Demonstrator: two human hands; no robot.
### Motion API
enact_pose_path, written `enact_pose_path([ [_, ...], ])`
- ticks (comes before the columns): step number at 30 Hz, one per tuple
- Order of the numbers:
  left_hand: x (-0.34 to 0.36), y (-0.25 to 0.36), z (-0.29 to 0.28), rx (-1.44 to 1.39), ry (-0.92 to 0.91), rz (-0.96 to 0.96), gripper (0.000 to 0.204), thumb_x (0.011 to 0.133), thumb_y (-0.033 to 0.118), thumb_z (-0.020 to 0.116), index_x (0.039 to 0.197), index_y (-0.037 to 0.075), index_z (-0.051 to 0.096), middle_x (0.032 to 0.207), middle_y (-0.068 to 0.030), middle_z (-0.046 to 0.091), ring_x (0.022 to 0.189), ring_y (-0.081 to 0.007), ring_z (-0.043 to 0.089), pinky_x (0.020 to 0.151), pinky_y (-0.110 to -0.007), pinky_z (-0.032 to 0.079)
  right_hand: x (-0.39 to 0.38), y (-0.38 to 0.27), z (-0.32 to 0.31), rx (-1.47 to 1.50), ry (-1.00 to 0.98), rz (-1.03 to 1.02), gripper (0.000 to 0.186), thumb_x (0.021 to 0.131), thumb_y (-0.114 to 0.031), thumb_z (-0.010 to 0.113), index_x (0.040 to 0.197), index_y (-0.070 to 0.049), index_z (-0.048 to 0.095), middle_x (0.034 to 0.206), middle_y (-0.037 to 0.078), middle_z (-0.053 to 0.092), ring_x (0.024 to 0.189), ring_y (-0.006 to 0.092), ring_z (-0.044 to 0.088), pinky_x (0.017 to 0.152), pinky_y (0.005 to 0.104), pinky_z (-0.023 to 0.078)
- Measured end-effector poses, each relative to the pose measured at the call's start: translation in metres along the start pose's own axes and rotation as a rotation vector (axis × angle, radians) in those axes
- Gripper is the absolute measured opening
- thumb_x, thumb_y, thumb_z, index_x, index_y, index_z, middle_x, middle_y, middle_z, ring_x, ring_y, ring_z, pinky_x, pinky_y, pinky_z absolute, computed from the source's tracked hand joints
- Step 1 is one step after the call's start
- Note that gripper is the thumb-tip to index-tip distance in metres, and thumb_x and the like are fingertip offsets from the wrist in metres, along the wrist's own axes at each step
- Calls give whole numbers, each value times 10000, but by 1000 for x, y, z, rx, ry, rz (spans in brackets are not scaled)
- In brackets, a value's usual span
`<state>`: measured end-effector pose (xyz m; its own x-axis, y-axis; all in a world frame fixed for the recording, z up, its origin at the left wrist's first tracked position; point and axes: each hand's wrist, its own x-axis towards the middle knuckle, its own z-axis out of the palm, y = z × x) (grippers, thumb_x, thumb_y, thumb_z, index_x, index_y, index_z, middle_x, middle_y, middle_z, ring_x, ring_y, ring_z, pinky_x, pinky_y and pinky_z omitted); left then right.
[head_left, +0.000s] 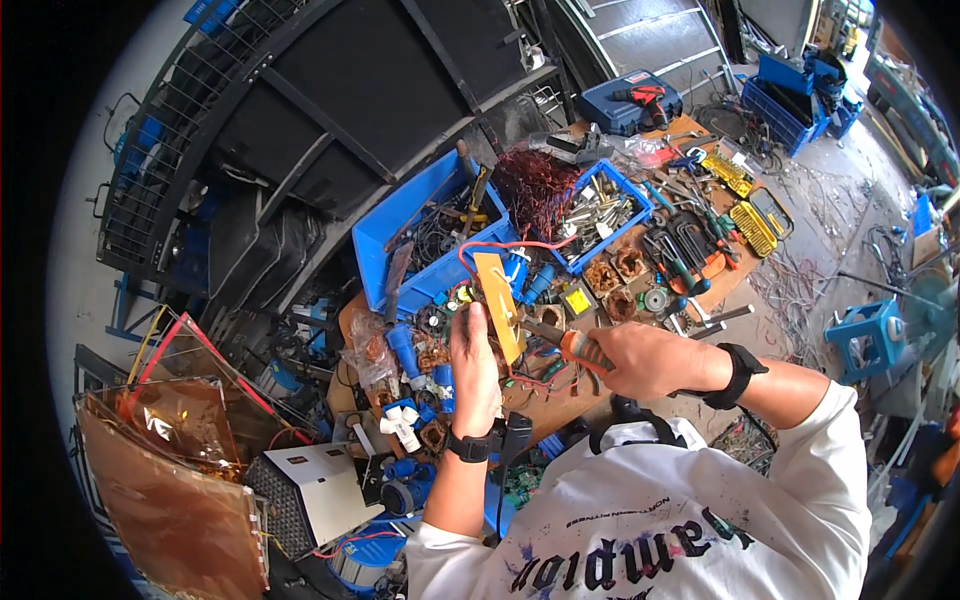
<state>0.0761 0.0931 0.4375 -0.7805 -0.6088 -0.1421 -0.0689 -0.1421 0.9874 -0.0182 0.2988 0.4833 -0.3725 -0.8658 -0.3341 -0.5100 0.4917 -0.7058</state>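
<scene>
My left hand [474, 365] holds an upright yellow board [495, 290] along its left side, its fingers mostly hidden behind it. A red wire [500, 243] loops near the board's top. My right hand [650, 360] is closed round an orange-and-grey handled tool [582, 352], which looks like pliers, its metal end [545, 331] at the board's right face; whether it grips anything there I cannot tell. Behind the board, small electrical parts and blue cylindrical pieces [402, 350] lie on the wooden worktop [560, 406].
Two blue crates [372, 260] of hardware stand behind my hands. To the right lie hand tools [680, 260], yellow bit sets [752, 228] and a drill on a blue case [598, 105]. A blue fan [850, 335] stands at far right, copper-coloured panels [175, 485] at lower left.
</scene>
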Motion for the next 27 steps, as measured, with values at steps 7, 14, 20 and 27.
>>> enact_pose_path([
  [7, 3, -4, -3, -28, -35, -62, 421, 1015, 419, 473, 1257, 76, 501, 1166, -71, 594, 1006, -157, 615, 759, -313, 538, 9, 5, -4, 11, -117, 114, 234, 877, -222, 566, 899, 12, 569, 712, 209, 645, 738, 365, 663, 653, 445, 503],
  [14, 5, -6, 0, 6, -6, -56, 454, 1017, 421, 468, 1261, 39, 475, 1112, -77, 604, 942, -143, 617, 732, -304, 535, 14, 2, -15, 108, -222, 128, 339, 898, -325, 567, 836, 6, 602, 639, 132, 641, 623, 230, 632, 570, 369, 473],
  [20, 6, -14, 5, -5, 61, -21, 473, 1018, 417, 470, 1255, 7, 458, 1029, -71, 616, 830, -115, 611, 657, -267, 518, 11, -2, -17, 79, -198, 81, 262, 850, -253, 587, 872, 7, 610, 629, 115, 629, 642, 211, 629, 580, 371, 461],
  [27, 6, -12, 10, -15, -1, -14, 427, 1027, 394, 458, 1217, 13, 486, 1039, -65, 622, 858, -125, 617, 706, -274, 523, 3, -1, -23, 88, -241, 144, 191, 792, -159, 598, 863, 16, 572, 680, 154, 643, 689, 266, 659, 611, 393, 485],
])
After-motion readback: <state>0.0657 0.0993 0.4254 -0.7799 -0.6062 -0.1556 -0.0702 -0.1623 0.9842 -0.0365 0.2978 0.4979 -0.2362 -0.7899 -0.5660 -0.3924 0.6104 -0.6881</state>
